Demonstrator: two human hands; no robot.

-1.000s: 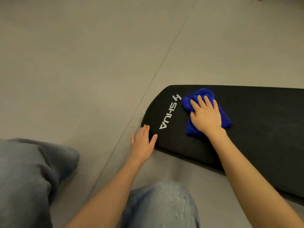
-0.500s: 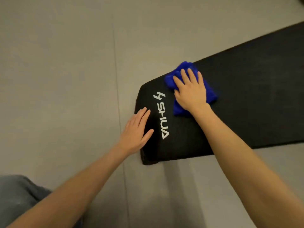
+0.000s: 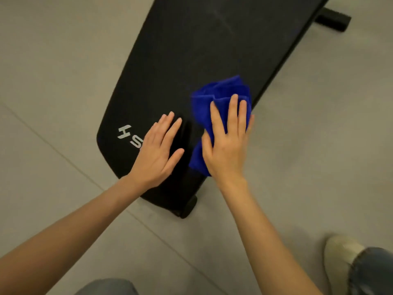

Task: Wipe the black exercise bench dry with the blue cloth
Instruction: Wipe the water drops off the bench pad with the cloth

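Note:
The black exercise bench (image 3: 191,52) runs from the centre of the head view up to the top right, with a white logo at its near end. A bunched blue cloth (image 3: 221,92) lies on the pad near its right edge. My right hand (image 3: 227,143) presses flat on the cloth with straight fingers. My left hand (image 3: 157,152) rests flat on the pad beside it, covering part of the logo. A faint streak shows on the pad further up.
Grey tiled floor (image 3: 53,71) surrounds the bench. A black frame foot (image 3: 331,19) sticks out at the top right and another part (image 3: 188,207) shows under the near end. My light shoe (image 3: 340,258) and jeans leg are at the bottom right.
The view has swung round so the bench now points up and right. My left hand moved from the bench end onto the pad over the logo. The cloth and right hand shifted toward the right edge.

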